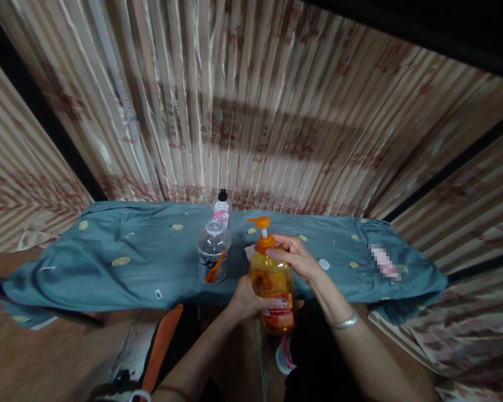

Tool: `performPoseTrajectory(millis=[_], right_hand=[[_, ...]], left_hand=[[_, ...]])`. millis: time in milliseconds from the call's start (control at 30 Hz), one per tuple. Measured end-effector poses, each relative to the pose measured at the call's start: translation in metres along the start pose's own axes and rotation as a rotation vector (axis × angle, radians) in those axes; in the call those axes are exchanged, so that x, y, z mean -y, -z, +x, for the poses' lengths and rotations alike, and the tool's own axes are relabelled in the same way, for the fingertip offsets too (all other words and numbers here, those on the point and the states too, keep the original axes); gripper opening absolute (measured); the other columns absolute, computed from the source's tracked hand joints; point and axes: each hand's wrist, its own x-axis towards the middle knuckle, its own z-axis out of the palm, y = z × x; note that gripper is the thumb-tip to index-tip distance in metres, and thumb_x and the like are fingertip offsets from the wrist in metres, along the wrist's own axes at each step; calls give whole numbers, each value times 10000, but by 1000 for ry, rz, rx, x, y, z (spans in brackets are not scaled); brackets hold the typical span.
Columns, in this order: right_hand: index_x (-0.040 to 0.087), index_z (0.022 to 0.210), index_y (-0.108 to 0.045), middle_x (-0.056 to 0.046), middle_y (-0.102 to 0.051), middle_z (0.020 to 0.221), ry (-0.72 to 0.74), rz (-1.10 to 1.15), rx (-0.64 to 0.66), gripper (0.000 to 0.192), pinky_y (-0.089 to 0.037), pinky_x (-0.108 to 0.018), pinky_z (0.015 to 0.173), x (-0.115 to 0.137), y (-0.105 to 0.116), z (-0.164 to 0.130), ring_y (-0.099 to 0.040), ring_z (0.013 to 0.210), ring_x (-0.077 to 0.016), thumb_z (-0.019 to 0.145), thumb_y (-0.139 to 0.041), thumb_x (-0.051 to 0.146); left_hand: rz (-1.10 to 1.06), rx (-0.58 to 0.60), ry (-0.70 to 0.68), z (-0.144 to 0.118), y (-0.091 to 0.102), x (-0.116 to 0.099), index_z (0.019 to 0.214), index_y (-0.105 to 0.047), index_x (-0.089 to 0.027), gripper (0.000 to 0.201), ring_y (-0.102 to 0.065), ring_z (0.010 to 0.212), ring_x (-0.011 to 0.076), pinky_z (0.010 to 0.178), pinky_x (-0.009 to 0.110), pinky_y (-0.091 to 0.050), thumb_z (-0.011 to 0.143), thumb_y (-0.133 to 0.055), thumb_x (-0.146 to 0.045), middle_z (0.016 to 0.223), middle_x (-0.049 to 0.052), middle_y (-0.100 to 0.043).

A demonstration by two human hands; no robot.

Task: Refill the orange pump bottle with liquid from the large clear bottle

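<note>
An orange pump bottle (272, 282) of amber liquid hangs in front of the table's near edge, over my lap. My left hand (248, 298) is wrapped round its body, the thumb lying across the red label. At the bottle's neck, my right hand (295, 255) has its thumb and fingers closed round the orange pump top (266, 241). The nozzle points left. To the left, a wide clear plastic bottle (213, 251) without a cap stands on the cloth. Behind it is a small bottle (222, 211) with a black cap and a pink label.
A teal cloth (151, 240) with pineapple prints covers the narrow table. A small white disc (324, 264) lies right of my right hand. Farther right is a pixelated pinkish item (384, 261). Pleated curtains (235, 111) and dark poles (50, 111) surround the table.
</note>
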Motion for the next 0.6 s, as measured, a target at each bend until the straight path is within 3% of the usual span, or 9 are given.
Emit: performPoseTrajectory(millis=[200, 267, 467, 533, 600], right_hand=[[205, 928, -819, -84, -838, 951, -116, 236, 105, 531, -587, -386, 894, -13, 6, 1, -781, 868, -243, 650, -912, 648], [222, 944, -802, -64, -836, 953, -79, 163, 53, 535, -591, -390, 900, -13, 3, 2, -779, 878, -240, 644, -916, 649], [245, 813, -689, -14, -791, 871, 154, -141, -289, 489, -590, -364, 880, -13, -12, 5, -733, 860, -223, 565, -987, 545], [246, 825, -696, -20, -792, 887, 164, -146, -288, 466, -585, -371, 915, -14, -13, 5, -737, 887, -224, 615, -960, 568], [250, 880, -725, -29, -805, 941, 130, -106, -208, 462, -577, -384, 957, -13, -10, 3, -748, 944, -231, 664, -922, 608]], left_hand=[[-110, 83, 58, -7, -6, -1, 1067, -761, -144, 810, -769, 918, 309, 843, 422, -617, 432, -1007, -583, 987, 100, -809], [-106, 54, 49, -5, -6, 3, 1066, -754, -140, 788, -766, 949, 316, 885, 439, -611, 457, -1000, -575, 1015, 113, -807], [1, -113, 19, 3, 10, 11, 1128, -706, -165, 710, -735, 1141, 354, 1033, 491, -562, 516, -1006, -365, 1193, 143, -787], [32, -131, 14, 3, 14, 10, 1167, -697, -175, 720, -723, 1186, 356, 1055, 493, -554, 526, -1000, -301, 1222, 137, -786], [51, -105, 20, 1, 17, 9, 1173, -699, -171, 703, -732, 1173, 353, 1030, 481, -573, 539, -989, -263, 1201, 129, -797]])
